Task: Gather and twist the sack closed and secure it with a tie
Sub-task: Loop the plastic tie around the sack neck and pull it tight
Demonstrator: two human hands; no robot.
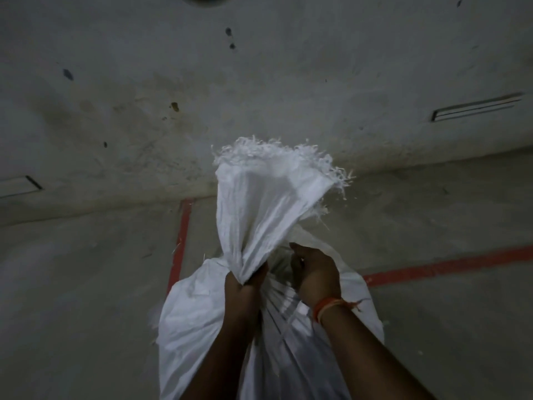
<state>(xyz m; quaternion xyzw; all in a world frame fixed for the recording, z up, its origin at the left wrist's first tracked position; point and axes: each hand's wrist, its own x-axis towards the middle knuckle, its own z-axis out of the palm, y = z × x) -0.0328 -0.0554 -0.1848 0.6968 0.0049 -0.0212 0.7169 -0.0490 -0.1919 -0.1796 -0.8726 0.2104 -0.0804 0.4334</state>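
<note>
One white woven plastic sack (202, 313), two hands.
Left grip (245, 284) clenches its gathered neck; right grip (315, 272), beside it, curls closed against fabric.

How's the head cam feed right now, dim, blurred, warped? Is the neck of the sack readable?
Head view: dim overall, with the white sack the brightest thing and its frayed mouth slightly soft; wide-angle bending curves the red floor lines. The gathered neck in the left hand is readable; the right hand is dark, and no tie is discernible.
</note>
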